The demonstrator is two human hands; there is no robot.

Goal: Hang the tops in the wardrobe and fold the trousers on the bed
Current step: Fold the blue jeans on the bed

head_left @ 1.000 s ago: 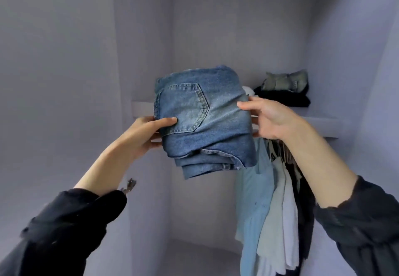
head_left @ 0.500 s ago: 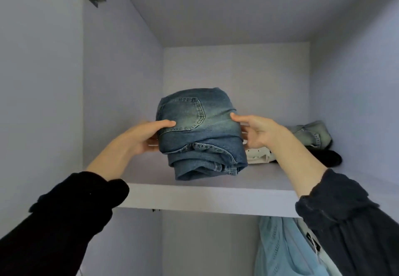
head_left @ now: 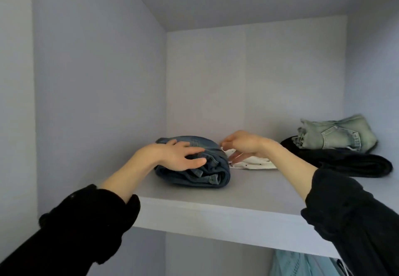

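The folded dark blue jeans lie on the upper wardrobe shelf, near its left wall. My left hand rests flat on top of them, fingers spread and straight. My right hand sits just right of the jeans, fingers loosely bent over a folded white dotted garment; its fingertips touch that cloth without a clear grip.
At the shelf's right end a pale green folded pair of jeans lies on a black folded garment. Under the shelf, light blue hanging tops show at the bottom right. Wardrobe walls close in left, back and right.
The jeans went from being carried between both hands in the air down onto the shelf. My left hand now lies on top; my right hand has come off them onto the white garment.
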